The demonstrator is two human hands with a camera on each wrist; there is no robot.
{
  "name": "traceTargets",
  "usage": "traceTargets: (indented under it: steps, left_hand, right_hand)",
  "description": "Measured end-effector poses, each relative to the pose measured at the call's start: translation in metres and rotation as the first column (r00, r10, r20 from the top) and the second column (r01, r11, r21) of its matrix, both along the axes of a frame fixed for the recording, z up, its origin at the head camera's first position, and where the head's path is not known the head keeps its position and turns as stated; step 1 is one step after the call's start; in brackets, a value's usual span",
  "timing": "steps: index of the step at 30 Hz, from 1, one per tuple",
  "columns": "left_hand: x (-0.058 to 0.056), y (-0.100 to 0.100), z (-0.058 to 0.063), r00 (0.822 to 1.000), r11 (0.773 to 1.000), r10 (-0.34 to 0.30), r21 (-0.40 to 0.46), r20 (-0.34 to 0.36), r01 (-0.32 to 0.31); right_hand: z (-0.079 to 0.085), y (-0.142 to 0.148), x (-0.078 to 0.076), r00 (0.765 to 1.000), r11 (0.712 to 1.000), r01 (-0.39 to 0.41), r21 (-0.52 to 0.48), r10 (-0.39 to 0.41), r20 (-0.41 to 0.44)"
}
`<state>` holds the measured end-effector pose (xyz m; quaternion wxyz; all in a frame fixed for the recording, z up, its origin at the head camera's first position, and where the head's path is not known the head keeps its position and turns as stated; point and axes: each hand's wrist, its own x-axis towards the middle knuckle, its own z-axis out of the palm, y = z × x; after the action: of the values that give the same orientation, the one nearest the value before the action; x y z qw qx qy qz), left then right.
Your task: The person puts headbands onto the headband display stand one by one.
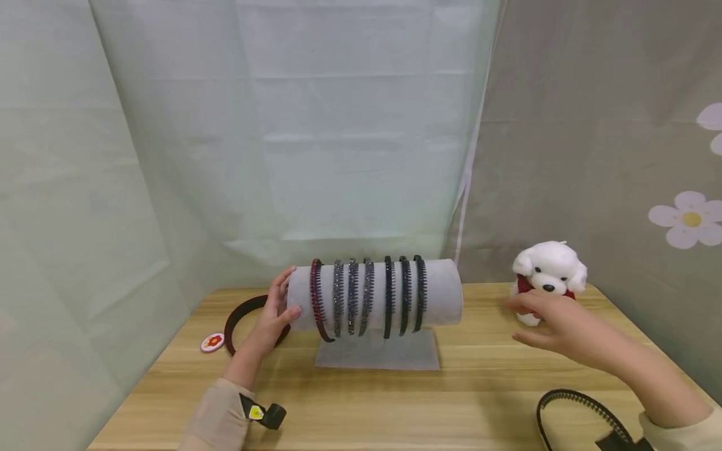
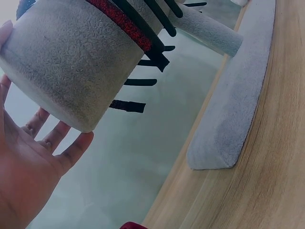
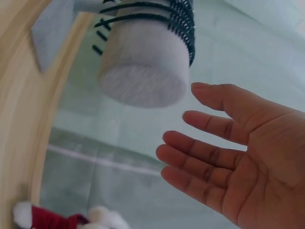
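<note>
A grey plush-covered roll (image 1: 444,292) on a flat base (image 1: 376,356) carries several headbands: a red one (image 1: 316,300) at the left, sparkly grey ones (image 1: 353,297) in the middle, black ones (image 1: 420,294) at the right. My left hand (image 1: 273,316) grips the roll's left end, thumb in front; in the left wrist view its fingers lie along the end's edge. To the right of the roll, my right hand (image 1: 570,329) is held in the air with fingers extended and apart. Nothing is in its palm in the right wrist view, and the roll's end stands close by.
A white toy dog (image 1: 551,266) in red sits behind my right hand. Below that hand lies a black toothed headband (image 1: 575,394). At the left are a wide dark headband (image 1: 239,313), partly behind my left hand, and a round flower badge (image 1: 212,342). Curtains (image 1: 350,138) hang behind the wooden table (image 1: 361,413).
</note>
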<state>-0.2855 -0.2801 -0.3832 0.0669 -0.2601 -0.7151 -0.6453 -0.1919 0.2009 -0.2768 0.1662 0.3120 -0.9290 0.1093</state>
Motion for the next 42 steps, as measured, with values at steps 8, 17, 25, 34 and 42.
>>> traceTargets:
  steps: [8, 17, 25, 34, 42]
  left_hand:
    - [-0.001, 0.002, 0.0, 1.0, 1.0, -0.023, 0.02, 0.004, 0.023]
    - [-0.002, 0.005, 0.0, 1.0, 0.999, -0.025, 0.021, 0.008, 0.024]
    - [-0.003, 0.006, 0.0, 1.0, 1.0, -0.018, 0.022, 0.011, 0.017]
    - [-0.002, 0.004, 0.002, 1.0, 0.999, -0.01, 0.032, -0.009, 0.01]
    - [-0.002, 0.002, 0.003, 1.0, 1.0, -0.018, 0.025, -0.001, 0.018]
  right_hand:
    - [-0.02, 0.026, 0.008, 0.996, 0.994, 0.079, 0.07, -0.081, 0.029]
    - [-0.043, 0.057, 0.014, 0.988, 0.994, 0.078, 0.071, -0.087, 0.129]
    - [-0.062, 0.076, 0.018, 0.96, 0.991, 0.093, 0.094, -0.115, 0.257]
    - [-0.08, 0.092, 0.021, 0.943, 0.982, 0.136, 0.134, -0.17, 0.288]
    - [-0.096, 0.105, 0.018, 0.895, 0.971, 0.172, 0.164, -0.224, 0.386]
